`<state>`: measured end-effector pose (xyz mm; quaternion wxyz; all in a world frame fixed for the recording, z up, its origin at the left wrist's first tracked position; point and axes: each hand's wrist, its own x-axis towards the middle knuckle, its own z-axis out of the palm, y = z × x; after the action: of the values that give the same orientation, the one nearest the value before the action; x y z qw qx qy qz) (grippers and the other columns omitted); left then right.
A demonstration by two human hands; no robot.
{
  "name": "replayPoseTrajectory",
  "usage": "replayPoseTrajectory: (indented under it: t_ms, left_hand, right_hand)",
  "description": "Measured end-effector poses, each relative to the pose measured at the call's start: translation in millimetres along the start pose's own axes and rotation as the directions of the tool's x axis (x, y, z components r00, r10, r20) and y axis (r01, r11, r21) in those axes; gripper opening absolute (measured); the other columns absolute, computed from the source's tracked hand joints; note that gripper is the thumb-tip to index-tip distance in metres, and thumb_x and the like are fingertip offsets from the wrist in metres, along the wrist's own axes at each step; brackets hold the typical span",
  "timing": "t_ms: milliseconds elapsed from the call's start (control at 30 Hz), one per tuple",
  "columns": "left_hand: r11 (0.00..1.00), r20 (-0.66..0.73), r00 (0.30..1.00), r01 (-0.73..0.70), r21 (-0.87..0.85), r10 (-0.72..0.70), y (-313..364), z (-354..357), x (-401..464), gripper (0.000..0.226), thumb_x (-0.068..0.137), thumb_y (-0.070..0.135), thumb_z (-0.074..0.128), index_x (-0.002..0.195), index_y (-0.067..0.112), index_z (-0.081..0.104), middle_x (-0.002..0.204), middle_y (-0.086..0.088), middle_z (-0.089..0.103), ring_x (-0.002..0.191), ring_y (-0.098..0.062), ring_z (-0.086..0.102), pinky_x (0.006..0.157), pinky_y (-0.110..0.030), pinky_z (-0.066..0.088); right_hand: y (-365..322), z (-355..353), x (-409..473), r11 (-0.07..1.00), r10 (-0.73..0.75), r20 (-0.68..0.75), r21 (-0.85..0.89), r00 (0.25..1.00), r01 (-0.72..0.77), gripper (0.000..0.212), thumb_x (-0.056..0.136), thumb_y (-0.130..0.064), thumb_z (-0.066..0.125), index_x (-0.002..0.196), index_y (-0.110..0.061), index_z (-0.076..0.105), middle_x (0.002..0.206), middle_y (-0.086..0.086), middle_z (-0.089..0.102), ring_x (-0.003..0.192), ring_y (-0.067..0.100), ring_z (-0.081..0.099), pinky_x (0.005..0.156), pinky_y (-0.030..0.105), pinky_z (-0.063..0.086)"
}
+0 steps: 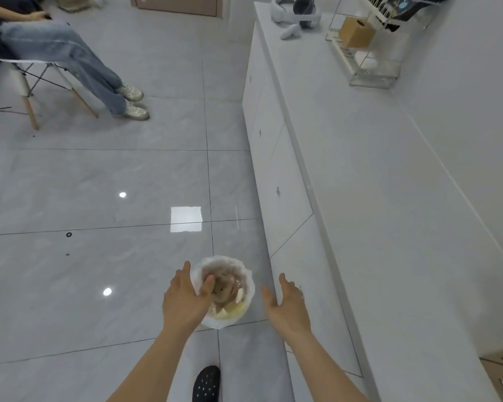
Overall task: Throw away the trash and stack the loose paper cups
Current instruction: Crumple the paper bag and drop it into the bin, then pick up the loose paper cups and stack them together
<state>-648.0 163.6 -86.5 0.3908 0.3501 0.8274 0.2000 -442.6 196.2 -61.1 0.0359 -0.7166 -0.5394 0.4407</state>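
Note:
A small trash bin (246, 274) lined with a white bag stands on the floor beside the cabinet, holding crumpled brownish and yellowish waste (225, 288). My left hand (183, 297) hovers over the bin's left rim with the fingers spread and nothing in it. My right hand (288, 300) is just right of the bin, palm turned inward, fingers apart and empty. No paper cups are visible.
A long white cabinet (360, 198) runs along the right, with a wire rack (366, 47) and a white headset (296, 10) at its far end. A person sits on a chair (26, 79) at the far left. My dark shoe (206, 384) is below the bin.

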Motion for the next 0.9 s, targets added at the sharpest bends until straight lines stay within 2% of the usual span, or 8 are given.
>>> replayPoseTrajectory:
  t_ms: [100,167,233,300,400,533,733,900]
  left_hand:
    - [0.948,-0.046,0.975,-0.198,0.250,0.216,13.8,-3.4,2.0,0.080,0.094,0.063,0.043,0.159,0.021,0.020,0.166,-0.012,0.024,0.152,-0.032,0.024,0.123,-0.051,0.018]
    - [0.889,-0.048,0.937,-0.310,0.336,0.345,27.5,-3.6,1.2,0.081,0.093,0.065,0.041,0.160,0.025,0.017,0.169,-0.009,0.017,0.155,-0.029,0.014,0.125,-0.051,0.009]
    - [0.832,-0.037,0.897,-0.394,0.390,0.441,43.3,-5.1,-1.2,0.081,0.093,0.068,0.039,0.160,0.029,0.014,0.170,-0.005,0.010,0.157,-0.026,0.004,0.126,-0.049,-0.001]
    - [0.761,-0.016,0.852,-0.458,0.460,0.523,59.5,-6.2,-4.6,0.082,0.092,0.071,0.034,0.160,0.032,0.010,0.171,-0.002,0.004,0.157,-0.024,-0.003,0.126,-0.049,-0.006]
    - [0.650,0.022,0.778,-0.539,0.535,0.627,77.9,-5.8,-6.2,0.084,0.090,0.075,0.026,0.161,0.033,0.007,0.171,-0.002,0.001,0.157,-0.025,-0.007,0.125,-0.051,-0.007]
    - [0.533,0.058,0.677,-0.625,0.570,0.733,105.5,2.3,-9.7,0.087,0.087,0.079,0.019,0.161,0.033,0.012,0.171,-0.003,0.006,0.157,-0.028,-0.003,0.125,-0.055,-0.003]
    - [0.399,0.116,0.549,-0.722,0.565,0.828,148.0,31.1,-27.1,0.086,0.088,0.078,0.029,0.160,0.031,0.018,0.169,-0.006,0.017,0.156,-0.030,0.007,0.124,-0.053,-0.005]
    - [0.273,0.227,0.425,-0.825,0.494,0.876,176.6,78.5,-67.0,0.087,0.087,0.078,0.027,0.160,0.031,0.018,0.168,-0.006,0.019,0.156,-0.030,0.010,0.124,-0.053,0.000]
  right_hand:
    - [-4.2,-12.8,-7.9,0.945,-0.139,-0.041,-0.305,0.989,0.120,0.091,0.090,-0.080,0.019,0.165,-0.029,0.010,0.175,0.008,0.002,0.162,0.027,0.000,0.130,0.046,0.011]
    - [-7.0,-23.8,-11.3,0.868,-0.254,-0.090,-0.461,0.963,0.186,0.101,0.079,-0.084,0.001,0.165,-0.031,0.007,0.175,0.008,-0.002,0.161,0.027,-0.006,0.131,0.047,0.003]
    - [-7.4,-31.9,-11.3,0.801,-0.351,-0.136,-0.557,0.926,0.222,0.092,0.088,-0.081,0.008,0.165,-0.030,0.009,0.175,0.010,-0.002,0.161,0.029,-0.007,0.131,0.048,-0.003]
    - [-8.6,-42.8,-13.0,0.753,-0.431,-0.204,-0.618,0.879,0.226,0.084,0.094,-0.075,0.021,0.164,-0.027,0.022,0.174,0.014,0.010,0.161,0.033,0.004,0.127,0.050,-0.001]
    - [-11.1,-60.3,-18.7,0.724,-0.463,-0.256,-0.662,0.849,0.195,0.082,0.096,-0.074,0.024,0.160,-0.024,0.036,0.170,0.017,0.025,0.158,0.037,0.018,0.122,0.055,0.007]
    - [-7.8,-86.1,-32.6,0.736,-0.464,-0.346,-0.662,0.815,0.138,0.086,0.095,-0.075,0.012,0.161,-0.024,0.034,0.170,0.016,0.023,0.159,0.037,0.016,0.123,0.055,0.007]
    - [25.3,-118.5,-53.5,0.785,-0.396,-0.485,-0.619,0.780,0.014,0.081,0.097,-0.074,0.026,0.160,-0.024,0.036,0.170,0.016,0.024,0.158,0.037,0.018,0.123,0.056,0.009]
    - [77.5,-147.3,-86.0,0.835,-0.313,-0.617,-0.541,0.722,-0.101,0.079,0.098,-0.072,0.026,0.159,-0.023,0.038,0.170,0.016,0.024,0.159,0.036,0.015,0.124,0.057,0.015]
